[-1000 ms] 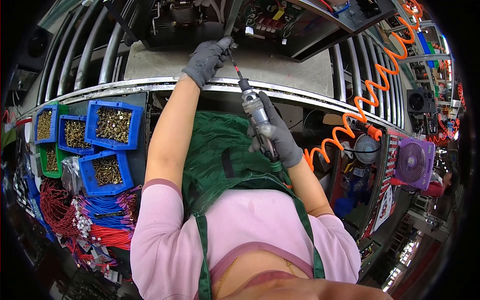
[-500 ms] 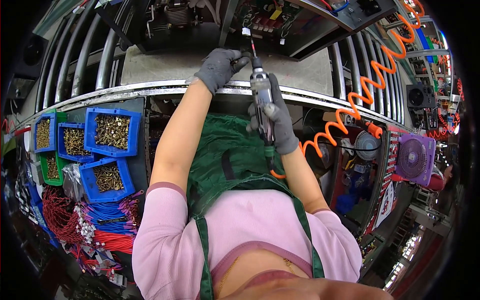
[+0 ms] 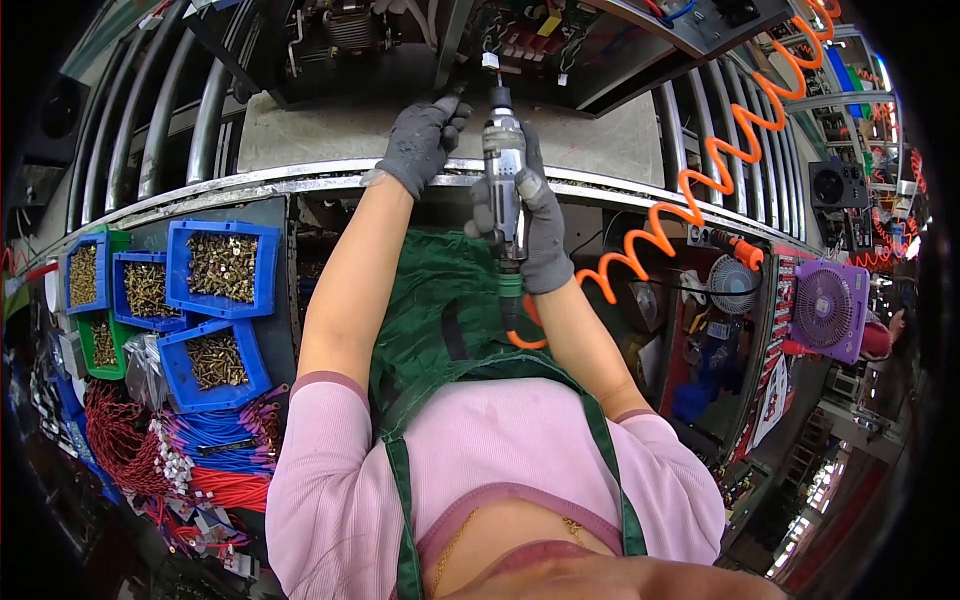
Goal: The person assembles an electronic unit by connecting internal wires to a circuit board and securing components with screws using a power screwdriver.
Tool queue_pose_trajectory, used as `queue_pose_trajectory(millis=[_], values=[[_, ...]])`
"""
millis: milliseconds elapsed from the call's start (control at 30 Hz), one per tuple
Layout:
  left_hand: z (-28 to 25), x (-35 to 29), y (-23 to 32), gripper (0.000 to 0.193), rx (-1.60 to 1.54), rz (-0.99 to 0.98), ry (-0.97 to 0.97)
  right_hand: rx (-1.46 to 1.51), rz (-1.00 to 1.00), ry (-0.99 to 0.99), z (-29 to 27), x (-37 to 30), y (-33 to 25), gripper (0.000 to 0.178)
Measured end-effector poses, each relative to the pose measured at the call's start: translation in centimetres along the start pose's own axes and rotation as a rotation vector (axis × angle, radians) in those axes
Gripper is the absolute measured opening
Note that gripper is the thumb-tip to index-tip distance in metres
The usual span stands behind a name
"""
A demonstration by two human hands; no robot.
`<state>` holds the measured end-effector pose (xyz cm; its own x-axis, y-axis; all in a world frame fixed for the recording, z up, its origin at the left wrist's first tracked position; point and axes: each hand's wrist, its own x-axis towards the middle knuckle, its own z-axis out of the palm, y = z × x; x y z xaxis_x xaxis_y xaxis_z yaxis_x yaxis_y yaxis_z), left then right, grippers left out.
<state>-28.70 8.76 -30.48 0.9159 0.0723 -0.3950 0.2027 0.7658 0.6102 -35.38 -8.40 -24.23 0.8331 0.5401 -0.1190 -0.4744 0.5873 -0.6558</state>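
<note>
A silver pneumatic screwdriver [image 3: 504, 160] lies in the grip of my right hand [image 3: 543, 222], gloved in grey. Its tip points away from me at the lower front edge of a black metal cabinet [image 3: 640, 72]. An orange coiled air hose [image 3: 655, 235] runs to the tool's near end. Just left of the screwdriver tip, my gloved left hand [image 3: 420, 142] has its fingers curled together at the cabinet's lower edge. Whatever those fingertips hold is hidden. Inside the cabinet, a white connector [image 3: 490, 61] hangs by a circuit board [image 3: 530, 40], beside a coil-wound transformer [image 3: 350, 32].
Blue bins [image 3: 222, 268] of brass-coloured screws stand at my left, above bundled red and blue wires [image 3: 215, 440]. Metal rollers [image 3: 165, 130] flank a pale board [image 3: 300, 135] under the cabinet. A purple fan [image 3: 828, 308] is at the right.
The screwdriver and my right hand have shifted slightly left, and the tool stands straighter, its bit now mostly hidden at the cabinet edge. My left hand has moved slightly left and down.
</note>
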Motion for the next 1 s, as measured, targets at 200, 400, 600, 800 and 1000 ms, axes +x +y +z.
queue_pose_trajectory(millis=[200, 400, 600, 800, 1000], values=[[-0.7, -0.7, -0.4, 0.015, -0.016, 0.018, 0.003, -0.059, -0.036, -0.017, 0.8, 0.9, 1.0, 0.069], [-0.9, -0.8, -0.1, 0.014, 0.034, 0.005, 0.018, -0.167, -0.029, 0.067, 1.6, 0.9, 0.5, 0.071], [0.5, -1.3, 0.3, 0.016, -0.032, 0.058, -0.037, -0.126, 0.059, 0.043, 0.7, -1.6, -1.0, 0.081], [2.6, -1.7, 0.2, 0.022, -0.121, -0.042, -0.033, -0.308, 0.238, 0.058, -1.9, -6.9, -2.7, 0.098], [4.2, -1.7, -0.3, 0.025, -0.007, -0.051, 0.020, -0.362, 0.244, 0.061, -2.5, -7.4, -3.8, 0.099]])
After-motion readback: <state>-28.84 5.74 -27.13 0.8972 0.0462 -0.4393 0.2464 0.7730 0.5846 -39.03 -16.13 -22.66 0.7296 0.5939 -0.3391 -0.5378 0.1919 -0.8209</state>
